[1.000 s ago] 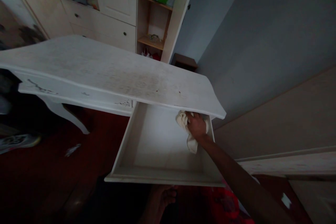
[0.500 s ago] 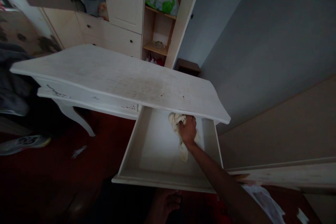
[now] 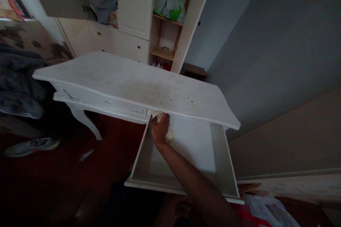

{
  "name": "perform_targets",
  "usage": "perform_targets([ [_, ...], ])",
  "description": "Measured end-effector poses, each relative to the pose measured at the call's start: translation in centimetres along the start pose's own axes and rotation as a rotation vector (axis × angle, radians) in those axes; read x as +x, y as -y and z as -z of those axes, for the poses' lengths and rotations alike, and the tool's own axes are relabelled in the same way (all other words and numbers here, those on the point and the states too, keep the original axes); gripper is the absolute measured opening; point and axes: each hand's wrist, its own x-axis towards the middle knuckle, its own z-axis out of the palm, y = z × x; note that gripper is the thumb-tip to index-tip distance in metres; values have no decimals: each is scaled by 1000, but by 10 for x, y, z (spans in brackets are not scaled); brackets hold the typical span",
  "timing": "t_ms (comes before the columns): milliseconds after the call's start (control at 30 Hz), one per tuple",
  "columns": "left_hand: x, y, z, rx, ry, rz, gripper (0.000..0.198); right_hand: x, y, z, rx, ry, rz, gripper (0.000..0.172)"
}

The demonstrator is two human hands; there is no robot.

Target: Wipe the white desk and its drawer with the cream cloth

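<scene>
Clock positions refer to the center of the pulled-out drawer [image 3: 197,149]. At 9 o'clock, a shoe [image 3: 32,147] lies on the floor [image 3: 114,156]. From 10 to 12 o'clock extends the smudged white desk [image 3: 112,74]. At 11 o'clock, inside the drawer, the right hand [image 3: 160,129] grips a pale cloth [image 3: 169,134], fingers closed. At 6 o'clock, below the drawer front, the left hand [image 3: 179,208] has curled fingers; whether they grip anything cannot be determined.
</scene>
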Motion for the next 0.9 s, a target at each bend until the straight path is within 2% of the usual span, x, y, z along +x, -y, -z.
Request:
perform_targets([
  [100,0,1,1,24,30,-4,33,-4,-1,9,57,12,47,46],
  [200,-1,4,4,32,75,-48,32,-12,-13,24,104,106,258,51],
  [333,0,7,8,41,93,-94,34,-32,-25,45,-3,275,461,66],
  [467,1,4,5,69,58,-57,35,-61,-26,66,-155,405,588,71],
  [700,-2,5,11,95,30,-148,40,-104,-24,104,-246,656,775,60],
  [800,-2,8,17,103,-3,-143,35,-108,-28,113,-199,758,850,55],
  [900,2,12,18,113,-6,-148,37,-104,-33,121,-154,829,829,50],
])
